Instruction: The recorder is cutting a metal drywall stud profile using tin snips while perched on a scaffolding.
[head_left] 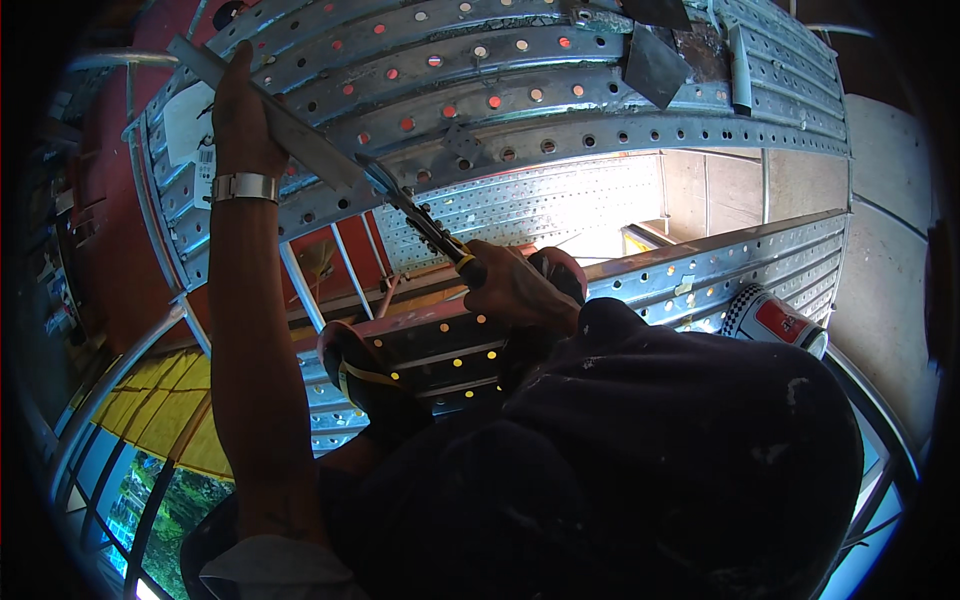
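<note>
My left hand [245, 125], with a metal watch on its wrist, is closed around a long flat grey metal strip [312, 150] near its far left end. The strip slants down to the right over the perforated metal planks. In my right hand [518, 288] is a pair of metal snips [428, 222] with black and yellow handles. Their jaws point up and left to the strip's near end; whether they touch it I cannot tell. A small dark square piece [462, 145] lies on the plank just right of the jaws.
Perforated scaffold planks [680, 130] stretch ahead, with dark flat pieces [655, 68] and a grey tube [740, 72] on them. A gap opens onto a lower deck [520, 205]. Beside me at right leans a white bucket [765, 315]. Metal rails [130, 355] edge the left.
</note>
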